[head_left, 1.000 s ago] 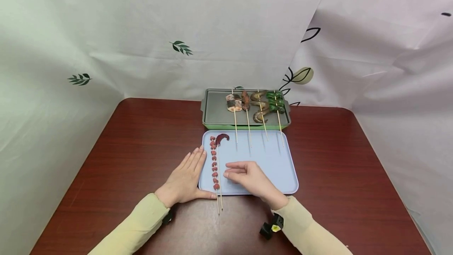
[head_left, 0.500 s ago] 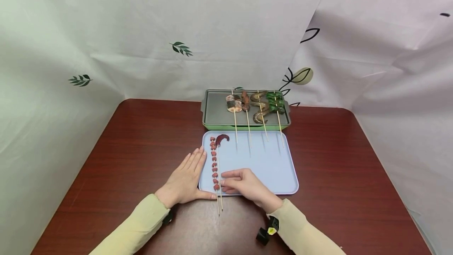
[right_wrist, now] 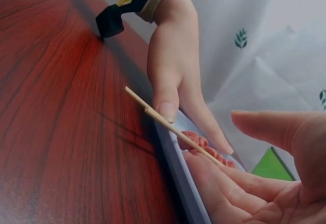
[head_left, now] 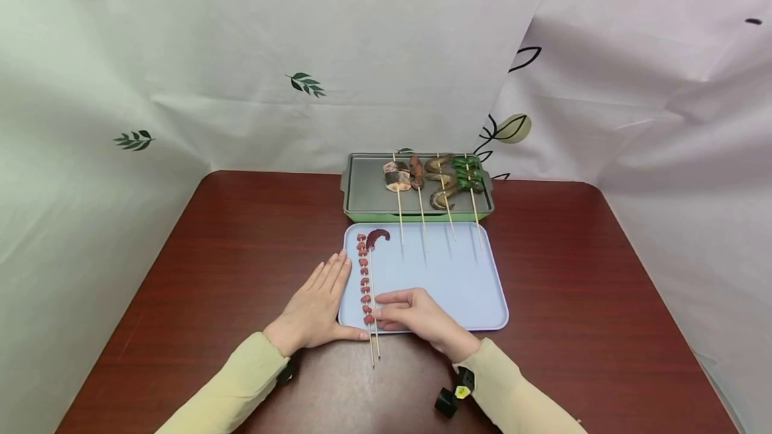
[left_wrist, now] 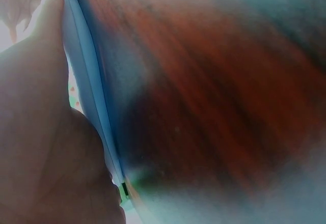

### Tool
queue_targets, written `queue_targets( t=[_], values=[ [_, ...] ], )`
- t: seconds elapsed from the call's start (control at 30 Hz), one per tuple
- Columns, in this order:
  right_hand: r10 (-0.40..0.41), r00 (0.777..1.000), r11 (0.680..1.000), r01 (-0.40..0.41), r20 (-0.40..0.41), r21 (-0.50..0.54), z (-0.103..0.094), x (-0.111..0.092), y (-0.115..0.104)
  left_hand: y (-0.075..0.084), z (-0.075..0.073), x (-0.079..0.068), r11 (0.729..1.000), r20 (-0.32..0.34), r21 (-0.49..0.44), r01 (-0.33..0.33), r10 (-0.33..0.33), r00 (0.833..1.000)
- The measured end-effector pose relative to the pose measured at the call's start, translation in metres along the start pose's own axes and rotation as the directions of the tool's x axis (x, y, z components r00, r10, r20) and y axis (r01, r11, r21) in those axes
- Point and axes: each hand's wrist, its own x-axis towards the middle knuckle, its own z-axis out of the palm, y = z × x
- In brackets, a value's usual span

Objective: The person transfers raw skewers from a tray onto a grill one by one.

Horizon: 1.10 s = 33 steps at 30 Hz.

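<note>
On the blue tray (head_left: 446,286) lie two skewers side by side near its left edge. One carries small red meat pieces (head_left: 365,289); the other has a dark red curled tentacle (head_left: 378,237) at its far end. My left hand (head_left: 316,300) lies flat with straight fingers along the tray's left rim, thumb at the front edge by the sticks. The fingertips of my right hand (head_left: 419,313) are right at the tentacle skewer's stick. In the right wrist view, its fingers lie beside the stick (right_wrist: 178,132), with the thumb spread apart from them.
Behind the tray stands a green-sided grill pan (head_left: 364,186). Across it lie a fish skewer (head_left: 397,177), a brown meat skewer (head_left: 417,173), a shrimp skewer (head_left: 441,183) and a green pepper skewer (head_left: 470,176), their sticks reaching over the tray. White cloth (head_left: 241,52) hangs around the table.
My right hand has moved left and nearer to the tray's front edge, bringing its fingertips to the tentacle skewer's stick. The left hand and both skewers have stayed in place.
</note>
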Motion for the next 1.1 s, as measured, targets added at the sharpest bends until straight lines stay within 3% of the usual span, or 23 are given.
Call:
queue_targets(
  t=[0.5,0.77,1.1],
  values=[
    [-0.034,0.993,0.999,0.029,-0.114,-0.046,0.007,-0.001,0.001,-0.002,0.001,0.0,1.0,-0.022,0.01,-0.015,0.015,1.0],
    [-0.032,0.992,0.998,0.038,-0.118,0.048,0.006,-0.004,0.0,-0.001,0.0,0.0,1.0,-0.02,-0.024,-0.011,0.011,1.0],
    [-0.086,0.991,0.996,0.089,-0.101,0.03,0.005,-0.012,-0.005,-0.001,0.001,0.0,1.0,-0.006,-0.012,0.002,-0.003,1.0]
  ],
)
